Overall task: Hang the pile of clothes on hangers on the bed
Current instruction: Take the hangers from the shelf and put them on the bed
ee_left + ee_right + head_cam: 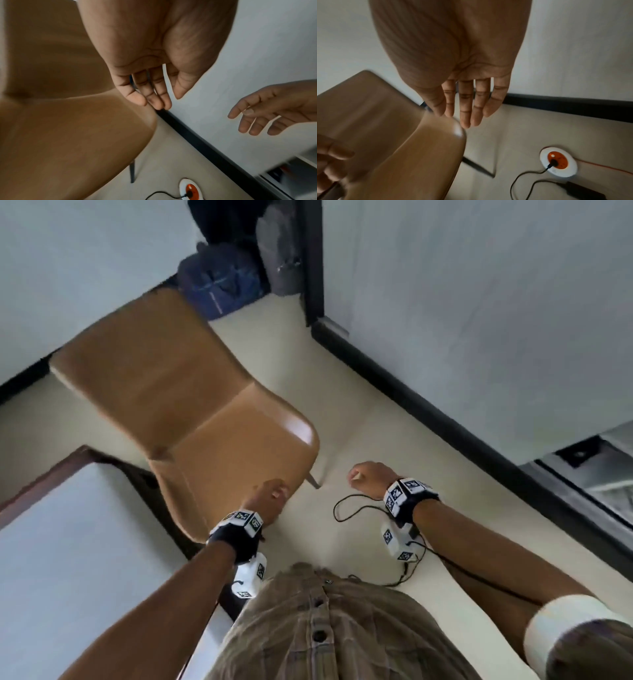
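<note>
Holding the left hand over the near corner of the tan chair, at about 6 o'clock of the seat in the head view; keeping its fingers loosely stretched and close together, thumb a little apart, palm bare, gripping nothing; not showing clearly whether the fingertips are touching the seat edge. Holding the right hand in the air at 3 o'clock of the left one, well apart from the chair, above the pale floor; spreading its fingers almost straight in the right wrist view, also carrying nothing. Wearing on both wrists black bands with white marker blocks. Standing with the chair turned toward 11 o'clock, its backrest close to the wall, a dark blue backpack lying behind it at 12 o'clock. Running along the wall at 2 o'clock, a black baseboard. Lying on the floor below the right hand, a round white socket with an orange centre, a black cable plugged into it. Showing at 8 o'clock of the head view a white surface with a dark brown frame, possibly the bed, only its corner being in view. Not being able to tell from these views where the pile of clothes and the hangers are lying.
</note>
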The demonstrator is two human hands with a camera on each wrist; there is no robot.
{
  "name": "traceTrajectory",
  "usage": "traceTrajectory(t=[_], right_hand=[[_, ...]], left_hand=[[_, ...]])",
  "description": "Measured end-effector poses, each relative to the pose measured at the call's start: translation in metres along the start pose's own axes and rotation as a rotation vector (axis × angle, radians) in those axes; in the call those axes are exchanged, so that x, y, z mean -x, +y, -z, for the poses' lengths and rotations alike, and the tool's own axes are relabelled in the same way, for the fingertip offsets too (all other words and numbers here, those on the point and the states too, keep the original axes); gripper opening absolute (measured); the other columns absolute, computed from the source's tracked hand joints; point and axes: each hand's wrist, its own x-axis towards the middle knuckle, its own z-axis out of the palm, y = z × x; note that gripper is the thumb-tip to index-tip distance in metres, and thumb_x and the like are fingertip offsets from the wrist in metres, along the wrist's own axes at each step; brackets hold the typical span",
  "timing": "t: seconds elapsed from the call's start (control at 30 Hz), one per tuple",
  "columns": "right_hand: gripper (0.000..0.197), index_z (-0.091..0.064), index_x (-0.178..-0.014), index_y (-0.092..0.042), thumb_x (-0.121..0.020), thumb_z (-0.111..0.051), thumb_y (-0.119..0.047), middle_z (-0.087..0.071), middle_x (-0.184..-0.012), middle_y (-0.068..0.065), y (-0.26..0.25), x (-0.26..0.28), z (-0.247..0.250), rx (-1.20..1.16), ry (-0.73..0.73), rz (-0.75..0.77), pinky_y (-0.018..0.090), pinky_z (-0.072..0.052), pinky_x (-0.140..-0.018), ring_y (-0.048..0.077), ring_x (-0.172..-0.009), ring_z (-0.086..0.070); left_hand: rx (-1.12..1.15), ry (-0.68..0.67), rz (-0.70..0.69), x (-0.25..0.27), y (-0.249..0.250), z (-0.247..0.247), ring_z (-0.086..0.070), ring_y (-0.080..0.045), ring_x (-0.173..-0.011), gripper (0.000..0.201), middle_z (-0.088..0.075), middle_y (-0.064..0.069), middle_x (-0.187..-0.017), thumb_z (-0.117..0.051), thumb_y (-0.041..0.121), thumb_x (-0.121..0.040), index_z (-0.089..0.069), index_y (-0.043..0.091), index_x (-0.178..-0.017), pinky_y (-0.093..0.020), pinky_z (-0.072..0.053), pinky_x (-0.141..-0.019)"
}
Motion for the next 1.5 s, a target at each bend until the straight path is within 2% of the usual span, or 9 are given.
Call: traceTrajectory(t=[0.1, 0.23, 0.43, 0.6, 0.7, 0.87, 1.0, 1.33, 1.5], right_hand=[[0.012, -0.072, -0.097, -0.027, -0.091, -0.061, -0.025, -0.071, -0.118, -0.001, 0.063, 0.019, 0.034, -0.169, 0.128, -0.123, 0.025, -0.043, -0.085, 0.024, -0.109, -0.064], [0.018, -0.073, -0.106, -0.022, -0.092, -0.062, -0.022, -0.069, -0.120, 0.000, 0.144, 0.051, 0.070, -0.348, 0.279, -0.294, 0.026, -0.043, -0.086, 0.024, -0.110, -0.063], [0.021, -0.072, -0.113, -0.018, -0.095, -0.064, -0.025, -0.069, -0.118, 0.004, 0.239, 0.103, 0.100, -0.537, 0.498, -0.560, 0.030, -0.046, -0.093, 0.024, -0.110, -0.063], [0.017, -0.072, -0.108, -0.025, -0.093, -0.066, -0.029, -0.074, -0.104, 0.002, 0.292, 0.160, 0.120, -0.664, 0.666, -0.731, 0.030, -0.050, -0.090, 0.022, -0.100, -0.067], [0.018, -0.072, -0.109, -0.028, -0.093, -0.065, -0.032, -0.075, -0.104, 0.000, 0.319, 0.199, 0.130, -0.708, 0.744, -0.816, 0.034, -0.051, -0.093, 0.022, -0.101, -0.067], [0.020, -0.073, -0.111, -0.024, -0.095, -0.063, -0.030, -0.073, -0.108, 0.004, 0.366, 0.260, 0.148, -0.689, 0.808, -0.884, 0.032, -0.050, -0.092, 0.024, -0.105, -0.066], [0.023, -0.072, -0.113, -0.023, -0.097, -0.057, -0.027, -0.069, -0.118, 0.000, 0.424, 0.308, 0.174, -0.643, 0.856, -0.894, 0.034, -0.048, -0.097, 0.022, -0.111, -0.063], [0.018, -0.071, -0.107, -0.035, -0.097, -0.057, -0.034, -0.070, -0.096, -0.016, 0.607, 0.464, 0.289, -0.513, 1.109, -0.820, 0.030, -0.053, -0.086, 0.009, -0.088, -0.065], [0.012, -0.070, -0.100, -0.039, -0.094, -0.060, -0.035, -0.069, -0.087, -0.019, 0.658, 0.531, 0.380, -0.356, 1.246, -0.742, 0.032, -0.054, -0.087, 0.009, -0.085, -0.066]], left_hand=[[-0.085, -0.094, -0.193, -0.045, 0.070, -0.011, -0.066, -0.021, -0.088, 0.021, -0.071, -0.003, -0.097, -0.056, 0.005, -0.091, -0.070, 0.011, -0.106, -0.024, -0.047, -0.078], [-0.179, -0.264, -0.367, -0.097, 0.161, -0.040, -0.060, -0.012, -0.067, 0.020, -0.064, 0.002, -0.082, -0.054, 0.008, -0.092, -0.066, 0.023, -0.097, -0.012, -0.046, -0.053], [-0.408, -0.452, -0.624, -0.161, 0.289, -0.111, -0.057, -0.020, -0.071, 0.019, -0.064, 0.002, -0.082, -0.055, 0.015, -0.092, -0.067, 0.030, -0.095, -0.033, -0.053, -0.075], [-0.591, -0.510, -0.833, -0.174, 0.398, -0.158, -0.060, -0.018, -0.084, 0.021, -0.066, 0.002, -0.098, -0.052, 0.019, -0.096, -0.067, 0.027, -0.108, -0.031, -0.052, -0.081], [-0.576, -0.572, -0.940, -0.164, 0.457, -0.184, -0.062, -0.018, -0.080, 0.019, -0.068, -0.001, -0.100, -0.053, 0.018, -0.097, -0.067, 0.025, -0.108, -0.030, -0.053, -0.076], [-0.519, -0.649, -1.096, -0.130, 0.542, -0.240, -0.062, -0.019, -0.095, 0.019, -0.069, -0.001, -0.106, -0.058, 0.016, -0.094, -0.069, 0.020, -0.109, -0.023, -0.042, -0.083], [-0.394, -0.708, -1.153, -0.085, 0.621, -0.299, -0.064, -0.016, -0.085, 0.014, -0.070, 0.000, -0.096, -0.060, 0.016, -0.094, -0.069, 0.021, -0.102, -0.023, -0.047, -0.077], [-0.233, -0.662, -1.419, 0.031, 0.859, -0.416, -0.061, 0.005, -0.084, 0.017, -0.070, 0.009, -0.092, -0.062, 0.013, -0.093, -0.067, 0.028, -0.098, -0.013, -0.047, -0.077], [-0.199, -0.579, -1.531, 0.065, 0.978, -0.408, -0.065, -0.013, -0.093, 0.013, -0.071, 0.003, -0.102, -0.065, 0.016, -0.091, -0.068, 0.026, -0.100, -0.024, -0.049, -0.087]])
